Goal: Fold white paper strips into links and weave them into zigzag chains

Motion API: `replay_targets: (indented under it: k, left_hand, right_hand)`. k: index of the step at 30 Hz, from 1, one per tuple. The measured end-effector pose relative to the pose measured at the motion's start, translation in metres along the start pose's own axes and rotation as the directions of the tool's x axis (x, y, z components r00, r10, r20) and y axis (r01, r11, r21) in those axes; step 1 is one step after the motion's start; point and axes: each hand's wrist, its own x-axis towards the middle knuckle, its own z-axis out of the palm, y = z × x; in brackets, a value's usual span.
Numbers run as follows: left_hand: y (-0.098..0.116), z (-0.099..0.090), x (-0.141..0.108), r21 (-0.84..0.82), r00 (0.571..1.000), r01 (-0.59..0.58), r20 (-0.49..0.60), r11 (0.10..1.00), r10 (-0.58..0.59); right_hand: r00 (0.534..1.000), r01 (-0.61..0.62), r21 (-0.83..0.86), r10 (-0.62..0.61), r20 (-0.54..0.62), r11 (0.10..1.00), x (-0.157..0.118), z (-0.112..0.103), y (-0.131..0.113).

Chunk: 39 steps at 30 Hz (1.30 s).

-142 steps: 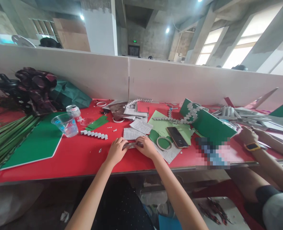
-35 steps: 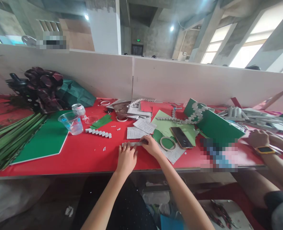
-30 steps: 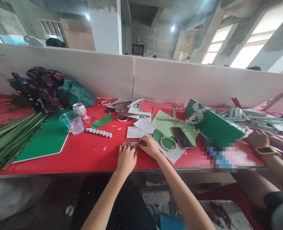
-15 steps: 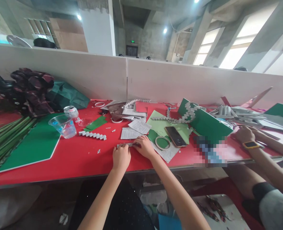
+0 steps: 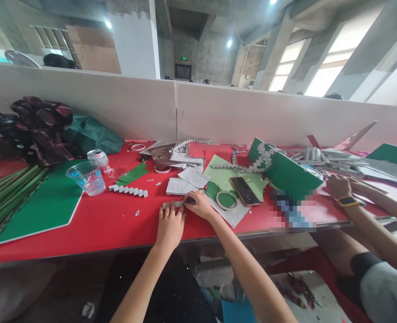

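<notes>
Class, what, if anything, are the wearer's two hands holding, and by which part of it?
Apparently a narrow paper strip: the left hand rests on it, and the right hand is at its right end, the exact grip hidden.

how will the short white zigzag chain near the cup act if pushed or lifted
The zigzag chain is probably light, as its small pieces look like folded paper. Lifted by one end, it may flex between those pieces. Pushed, it would likely slide rather than roll, lying flat on the red table.
</notes>
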Motion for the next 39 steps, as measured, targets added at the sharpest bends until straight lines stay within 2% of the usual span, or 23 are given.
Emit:
replay_targets:
  k: [15,27,39]
  left_hand:
    - [0.003,-0.001,-0.001,0.018,1.0,0.0,-0.013,1.0,0.001]
    - [0.002,0.0,-0.001,0.031,0.999,-0.009,-0.044,0.999,0.01]
    - [0.002,-0.001,0.0,0.03,0.999,-0.006,-0.04,1.0,0.007]
  right_hand:
    - [0.993,-0.11,0.029,0.111,-0.032,0.994,0.002,0.009,0.004]
    - [0.991,-0.109,0.068,0.114,-0.071,0.992,0.001,0.01,0.005]
    - [0.973,-0.183,-0.048,0.174,-0.149,0.982,-0.002,0.005,0.005]
